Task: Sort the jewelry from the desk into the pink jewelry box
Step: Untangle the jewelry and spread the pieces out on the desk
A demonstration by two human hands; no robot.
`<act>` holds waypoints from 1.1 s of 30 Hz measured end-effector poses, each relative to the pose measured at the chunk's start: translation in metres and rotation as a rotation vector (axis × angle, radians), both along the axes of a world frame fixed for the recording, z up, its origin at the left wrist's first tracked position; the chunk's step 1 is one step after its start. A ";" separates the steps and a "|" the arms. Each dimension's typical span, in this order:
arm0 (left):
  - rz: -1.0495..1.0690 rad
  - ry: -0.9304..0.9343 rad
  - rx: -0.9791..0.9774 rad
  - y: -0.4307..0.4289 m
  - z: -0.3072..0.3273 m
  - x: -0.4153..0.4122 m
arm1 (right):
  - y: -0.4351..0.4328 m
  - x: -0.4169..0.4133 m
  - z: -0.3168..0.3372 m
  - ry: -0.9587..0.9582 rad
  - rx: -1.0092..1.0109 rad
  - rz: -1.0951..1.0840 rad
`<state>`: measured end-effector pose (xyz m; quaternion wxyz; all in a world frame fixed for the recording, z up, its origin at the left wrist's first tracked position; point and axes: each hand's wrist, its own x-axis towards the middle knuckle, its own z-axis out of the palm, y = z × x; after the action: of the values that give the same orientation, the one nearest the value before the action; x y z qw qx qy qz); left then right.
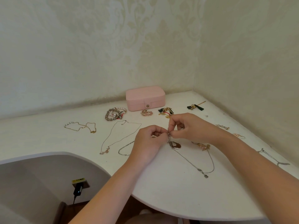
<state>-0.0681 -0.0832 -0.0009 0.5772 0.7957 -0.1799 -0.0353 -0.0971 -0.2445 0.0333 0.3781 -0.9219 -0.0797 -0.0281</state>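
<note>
Far left on desk (161, 188): gold chain (80, 127) with pearls. Next: bracelet pile (115, 113), then thin necklace (120, 135) laid out flat. Pink box (145, 97) at back wall, lid closed. Left hand (148, 139) and right hand (191, 128) meet mid-desk, fingers curled, both pinching top of pendant necklace (175, 145). Pendant sits just below the fingertips, chain trailing on desk toward near edge. Tassel earrings (165, 111) just beyond right hand.
</note>
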 end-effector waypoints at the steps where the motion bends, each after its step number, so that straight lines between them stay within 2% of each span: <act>1: -0.001 -0.002 -0.001 0.000 0.000 0.000 | 0.000 0.000 -0.001 -0.014 -0.002 -0.005; 9: -0.016 0.000 0.005 -0.001 0.002 -0.001 | 0.003 -0.001 -0.003 -0.075 0.021 -0.018; 13: -0.044 0.071 -0.076 0.001 0.004 -0.001 | 0.004 -0.003 0.000 -0.103 0.035 0.021; 17: -0.045 0.105 -0.180 0.003 0.005 -0.002 | 0.004 -0.002 0.001 -0.080 0.052 0.002; 23: -0.045 0.135 -0.203 0.003 0.004 -0.001 | 0.002 -0.009 0.010 0.019 -0.007 0.010; 28: -0.057 0.165 -0.208 0.004 0.004 -0.001 | -0.002 -0.005 0.006 0.013 0.028 -0.047; 33: -0.039 0.165 -0.183 0.003 0.003 0.000 | -0.003 -0.005 0.009 0.007 0.050 -0.007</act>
<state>-0.0684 -0.0804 0.0022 0.6595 0.7304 -0.1499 -0.0954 -0.1026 -0.2471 0.0426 0.4012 -0.9125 -0.0746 -0.0281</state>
